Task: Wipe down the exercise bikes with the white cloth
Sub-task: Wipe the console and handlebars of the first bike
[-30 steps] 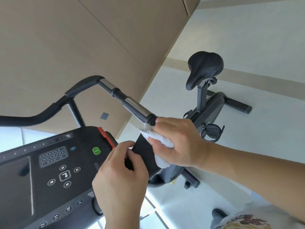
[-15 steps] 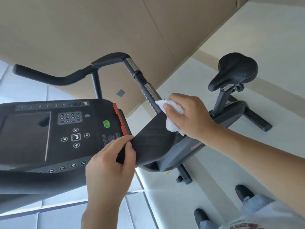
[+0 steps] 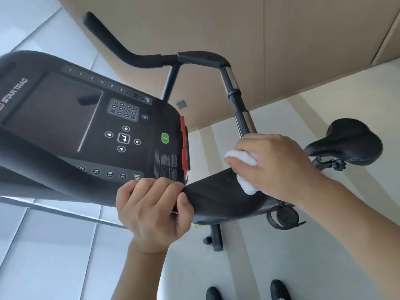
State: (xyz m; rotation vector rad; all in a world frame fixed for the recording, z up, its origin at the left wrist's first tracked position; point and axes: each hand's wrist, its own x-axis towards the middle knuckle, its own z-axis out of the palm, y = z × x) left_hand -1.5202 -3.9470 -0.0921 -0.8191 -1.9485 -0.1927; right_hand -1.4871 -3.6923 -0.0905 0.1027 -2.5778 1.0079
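Observation:
A black exercise bike fills the head view, with its console [image 3: 91,126] at the left and its saddle [image 3: 348,144] at the right. My right hand [image 3: 279,167] holds a bunched white cloth [image 3: 244,169] against the lower end of the black handlebar [image 3: 236,100], where it meets the black shroud [image 3: 218,191]. My left hand [image 3: 151,208] grips the console's lower right corner with curled fingers, thumb on the shroud's edge.
A beige wall rises behind the bike. Pale floor with tan stripes spreads to the right, and grey floor tiles lie at the left. A pedal with a strap [image 3: 283,217] sits below my right wrist. Two black shoes [image 3: 279,289] show at the bottom edge.
The view has swung left and down, so the console now fills more of it. My right hand and cloth slid down the handlebar toward the shroud. My left hand keeps its hold.

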